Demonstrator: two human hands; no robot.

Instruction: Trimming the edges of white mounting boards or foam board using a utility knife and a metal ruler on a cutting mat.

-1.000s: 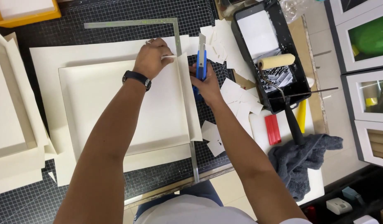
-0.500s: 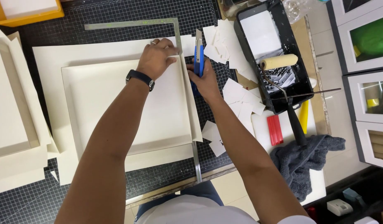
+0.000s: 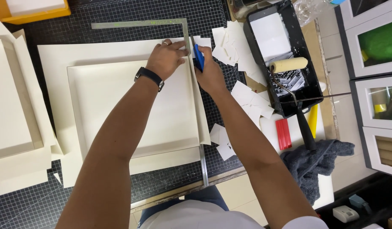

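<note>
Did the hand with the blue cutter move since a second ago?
Yes. The right hand with the blue cutter has slid up along the metal square ruler, away from the person, toward the ruler's corner.

The premises were a craft or framing workshop. The tabletop (image 3: 30, 203) was covered by a black gridded cutting mat (image 3: 213, 25) bearing a steel square (image 3: 141, 23) and cream board sheets (image 3: 56, 55). A paint tray (image 3: 308, 85) with roller (image 3: 288, 65), paper offcuts (image 3: 247, 95) and a grey rag (image 3: 315, 163) lay beside it.
</note>
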